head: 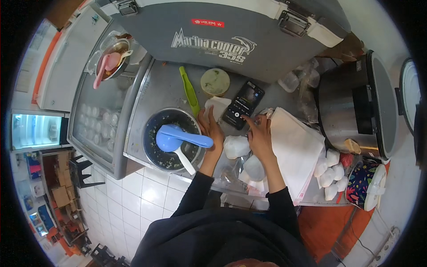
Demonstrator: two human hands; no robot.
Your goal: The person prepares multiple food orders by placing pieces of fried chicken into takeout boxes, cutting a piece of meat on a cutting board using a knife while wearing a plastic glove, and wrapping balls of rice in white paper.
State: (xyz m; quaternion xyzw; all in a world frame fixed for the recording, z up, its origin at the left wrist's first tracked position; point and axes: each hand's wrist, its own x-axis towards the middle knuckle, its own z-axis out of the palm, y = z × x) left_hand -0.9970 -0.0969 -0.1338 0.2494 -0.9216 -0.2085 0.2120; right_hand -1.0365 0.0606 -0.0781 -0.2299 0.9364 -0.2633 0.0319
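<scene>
My left hand [212, 130] rests flat beside a metal bowl [149, 121], its fingertips by a white paper piece [217, 106] and the tip of a green plastic tool [189, 90]. In the bowl lie a blue rice paddle [181, 136] and a white-handled spoon [184, 160] over some food remnants. My right hand [260, 137] points its index finger at the lower part of a smartphone [244, 104], which shows a media player. Between my wrists sit a white paper-wrapped bundle [237, 147] and another rounded white bundle [254, 168].
A stack of white paper sheets [293, 150] lies right of my hand. Several wrapped bundles [328, 177] sit by a patterned container [359, 183]. A large rice cooker [343, 106] stands at right, a grey cooler [213, 43] behind, a round tub [215, 81] before it, a glass-topped freezer [96, 113] at left.
</scene>
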